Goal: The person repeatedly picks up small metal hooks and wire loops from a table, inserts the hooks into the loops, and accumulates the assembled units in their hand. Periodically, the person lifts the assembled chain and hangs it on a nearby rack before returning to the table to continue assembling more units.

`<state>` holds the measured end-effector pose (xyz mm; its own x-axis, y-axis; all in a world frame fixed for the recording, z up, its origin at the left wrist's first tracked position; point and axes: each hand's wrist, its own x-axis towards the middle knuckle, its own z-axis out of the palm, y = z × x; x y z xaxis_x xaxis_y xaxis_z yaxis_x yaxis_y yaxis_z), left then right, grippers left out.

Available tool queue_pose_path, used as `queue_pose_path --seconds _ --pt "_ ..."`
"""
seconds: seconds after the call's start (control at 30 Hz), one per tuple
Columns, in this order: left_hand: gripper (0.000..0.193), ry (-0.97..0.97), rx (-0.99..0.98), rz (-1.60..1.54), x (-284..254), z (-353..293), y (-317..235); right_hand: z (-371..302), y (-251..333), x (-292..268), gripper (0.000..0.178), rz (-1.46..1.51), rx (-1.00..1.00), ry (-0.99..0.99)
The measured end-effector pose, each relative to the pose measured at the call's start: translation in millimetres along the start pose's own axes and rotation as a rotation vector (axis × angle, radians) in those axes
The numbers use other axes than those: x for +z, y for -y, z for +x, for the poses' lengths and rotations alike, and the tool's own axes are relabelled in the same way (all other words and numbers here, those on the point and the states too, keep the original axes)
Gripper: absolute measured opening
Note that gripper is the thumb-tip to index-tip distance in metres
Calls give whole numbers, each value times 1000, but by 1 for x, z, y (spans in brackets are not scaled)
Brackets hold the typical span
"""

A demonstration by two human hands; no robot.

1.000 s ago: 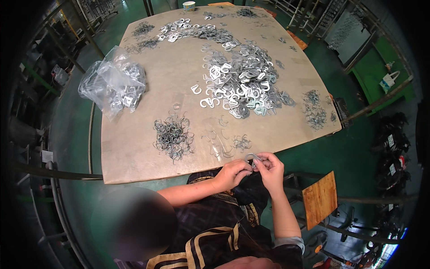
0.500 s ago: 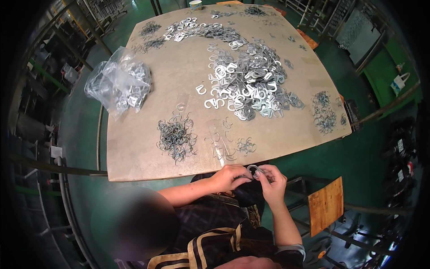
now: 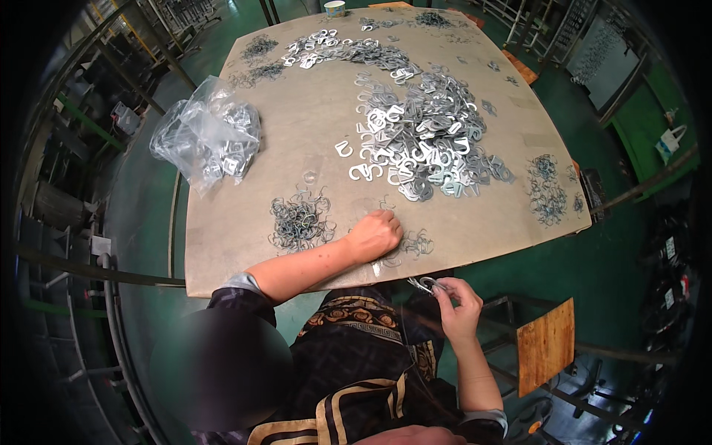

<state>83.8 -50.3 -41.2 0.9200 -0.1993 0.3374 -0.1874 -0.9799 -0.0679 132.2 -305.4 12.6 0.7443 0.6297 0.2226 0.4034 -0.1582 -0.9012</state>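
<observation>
Left fingers (image 3: 387, 217) advanced; tags (image 3: 670, 247) unreadable.

Nothing I can read here tbh. Pale tags (image 3: 669, 248) around 3 o'clock, a white sheet (image 3: 101, 246) at 9, a tub (image 3: 335, 9) at 12, all too tiny.

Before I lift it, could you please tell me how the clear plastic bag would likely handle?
The clear plastic bag would probably flop, given its thin, creased film. The shiny metal-looking pieces inside likely make it weighty and apt to shift.
</observation>
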Motion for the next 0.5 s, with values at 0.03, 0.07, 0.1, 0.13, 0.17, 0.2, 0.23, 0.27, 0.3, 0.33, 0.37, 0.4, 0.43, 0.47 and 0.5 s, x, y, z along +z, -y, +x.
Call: queue_pose_path --seconds 0.03,0.07,0.1,0.13,0.17,0.2,0.23,0.27,0.3,0.33,0.37,0.4,0.43,0.47,0.5 --pt "10 24 -16 -53 -1 1 1 -1 -1 1 12 0 2 -4" --pt "10 47 -33 -105 -4 1 2 -1 -2 2 12 0 4 -8" --pt "11 71 -50 -157 -7 1 3 -2 -3 2 12 -1 6 -11" --pt "11 76 -94 -306 -11 -2 4 -2 -3 3 12 -7 6 -3" --pt "11 80 -140 -455 -17 -7 6 -2 -2 3 12 -13 7 4" --pt "13 85 -186 -603 -25 -13 8 -1 -2 3 13 -19 8 12" --pt "9 11 -275 -537 -39 -18 16 -2 -1 5 13 -8 8 15" --pt "10 -23 -352 -438 -44 -24 26 -1 0 7 13 2 12 9" --pt "11 -56 -428 -338 -47 -30 33 -1 0 8 12 12 16 3" --pt "12 28 -417 -298 -49 -35 34 0 -1 9 13 -1 11 13" --pt "14 112 -405 -257 -49 -40 32 0 -2 10 14 -13 5 22" --pt "15 196 -392 -217 -48 -44 28 0 -3 11 15 -26 0 32" --pt "14 224 -367 -140 -44 -45 22 0 -4 11 16 -31 -3 37" --pt "13 251 -341 -63 -40 -44 13 1 -4 12 17 -37 -7 42" --pt "12 278 -314 14 -37 -44 7 1 -5 12 18 -42 -10 47"
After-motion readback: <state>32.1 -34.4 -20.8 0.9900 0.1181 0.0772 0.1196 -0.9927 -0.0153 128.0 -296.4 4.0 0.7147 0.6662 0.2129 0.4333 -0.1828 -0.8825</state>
